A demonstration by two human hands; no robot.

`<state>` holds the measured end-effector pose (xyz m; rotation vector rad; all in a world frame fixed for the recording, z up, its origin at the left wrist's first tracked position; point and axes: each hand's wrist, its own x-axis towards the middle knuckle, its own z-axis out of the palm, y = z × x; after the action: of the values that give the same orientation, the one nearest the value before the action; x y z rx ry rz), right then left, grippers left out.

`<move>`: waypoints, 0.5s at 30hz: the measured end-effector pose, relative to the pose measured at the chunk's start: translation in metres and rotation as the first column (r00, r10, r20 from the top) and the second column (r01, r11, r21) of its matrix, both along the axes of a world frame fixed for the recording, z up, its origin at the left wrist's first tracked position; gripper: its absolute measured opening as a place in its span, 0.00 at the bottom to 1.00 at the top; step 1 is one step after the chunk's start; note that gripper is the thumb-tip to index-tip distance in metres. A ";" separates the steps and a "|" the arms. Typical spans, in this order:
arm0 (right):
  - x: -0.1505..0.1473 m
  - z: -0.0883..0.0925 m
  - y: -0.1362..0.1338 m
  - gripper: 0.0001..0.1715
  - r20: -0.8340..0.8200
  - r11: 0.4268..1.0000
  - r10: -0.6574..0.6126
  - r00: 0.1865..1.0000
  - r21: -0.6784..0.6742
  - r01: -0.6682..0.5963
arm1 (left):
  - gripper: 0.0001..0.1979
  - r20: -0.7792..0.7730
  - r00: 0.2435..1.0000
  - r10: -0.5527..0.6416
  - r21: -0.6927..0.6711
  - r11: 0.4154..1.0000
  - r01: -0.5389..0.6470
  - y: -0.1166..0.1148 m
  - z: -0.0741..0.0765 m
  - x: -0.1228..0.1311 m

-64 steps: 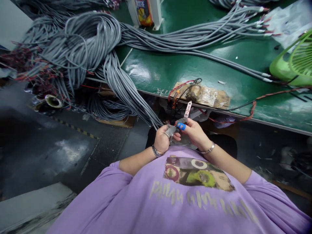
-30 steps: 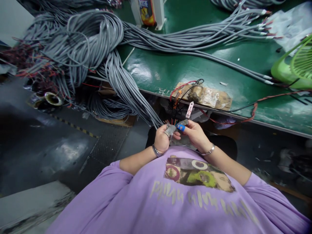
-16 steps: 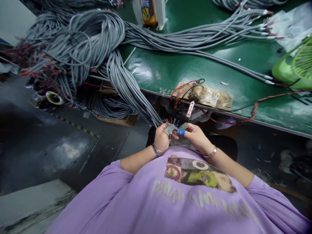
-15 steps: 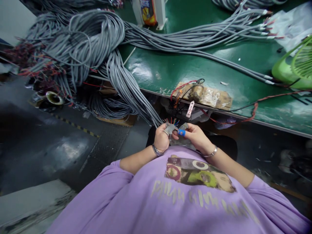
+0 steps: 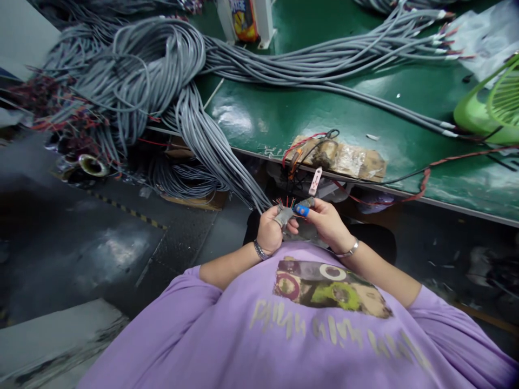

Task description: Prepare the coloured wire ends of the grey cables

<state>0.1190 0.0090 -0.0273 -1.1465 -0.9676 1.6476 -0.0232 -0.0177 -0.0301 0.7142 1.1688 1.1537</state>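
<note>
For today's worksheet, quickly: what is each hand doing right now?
Left hand: closed on the grey cable end.
Right hand: fingers pinching at the cable's coloured wires.

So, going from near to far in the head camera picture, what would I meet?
Purple shirt → left hand and right hand at the fanned wire ends → taped brown pad at the green table's edge → grey cables → white stand.

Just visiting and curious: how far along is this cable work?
Done: some grey cables on the green bench already show stripped ends. In hand: the left hand grips one cable's end, its coloured wires fanned out, while the right hand works at them. Left, probably: the big heap of grey cables trailing off the bench.
</note>
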 end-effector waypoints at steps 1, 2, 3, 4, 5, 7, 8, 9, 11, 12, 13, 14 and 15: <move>0.000 -0.001 -0.001 0.18 0.000 1.000 -0.006 1.000 -0.003 0.006 | 0.17 0.000 1.000 0.010 -0.006 1.000 -0.010 0.001 0.001 0.000; 0.001 -0.001 -0.002 0.17 -0.002 1.000 -0.009 1.000 -0.007 0.009 | 0.17 0.002 1.000 0.019 -0.014 1.000 -0.019 0.002 0.001 0.001; 0.001 -0.002 -0.003 0.17 -0.004 1.000 -0.007 1.000 -0.009 0.007 | 0.17 0.005 1.000 0.029 -0.021 0.999 -0.029 0.003 0.002 0.001; 0.002 -0.002 -0.003 0.17 -0.006 1.000 0.002 1.000 -0.012 -0.002 | 0.17 0.007 0.999 0.037 -0.030 0.999 -0.037 0.004 0.002 0.001; 0.004 -0.002 -0.003 0.17 -0.008 1.000 0.017 1.000 -0.018 -0.017 | 0.17 0.011 0.999 0.041 -0.036 0.999 -0.041 0.004 0.003 0.001; 0.007 -0.001 -0.002 0.17 -0.022 0.998 0.044 0.999 -0.041 -0.045 | 0.17 0.013 0.999 0.039 -0.042 0.998 -0.039 0.005 0.003 0.001; 0.008 0.000 -0.001 0.17 -0.035 0.997 0.046 0.998 -0.062 -0.048 | 0.17 0.011 0.999 0.032 -0.043 0.999 -0.032 0.004 0.003 0.001; 0.009 0.001 0.001 0.18 -0.051 0.995 0.039 0.998 -0.085 -0.044 | 0.17 0.007 1.000 0.021 -0.042 0.999 -0.021 0.004 0.003 0.000; 0.010 0.003 0.005 0.19 -0.079 0.992 0.022 0.997 -0.119 -0.032 | 0.18 -0.003 1.000 -0.005 -0.043 0.999 0.005 0.002 0.003 0.000; 0.009 0.004 0.006 0.20 -0.086 0.992 0.023 0.996 -0.122 -0.033 | 0.18 -0.009 1.000 -0.019 -0.043 0.999 0.018 0.002 0.003 0.000; 0.008 0.005 0.008 0.21 -0.086 0.992 0.033 0.996 -0.115 -0.043 | 0.18 -0.015 0.999 -0.031 -0.040 0.999 0.031 0.001 0.003 -0.001; 0.007 0.005 0.009 0.21 -0.081 0.993 0.047 0.996 -0.103 -0.055 | 0.17 -0.021 0.999 -0.041 -0.031 0.999 0.041 0.000 0.003 -0.001; 0.005 0.006 0.009 0.20 -0.075 0.994 0.054 0.996 -0.091 -0.061 | 0.17 -0.028 0.998 -0.050 -0.021 0.999 0.049 0.000 0.002 -0.001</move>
<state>0.1238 0.0177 -0.0218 -1.1216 -0.8935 1.7843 -0.0240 -0.0179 -0.0276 0.7422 1.1791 1.0920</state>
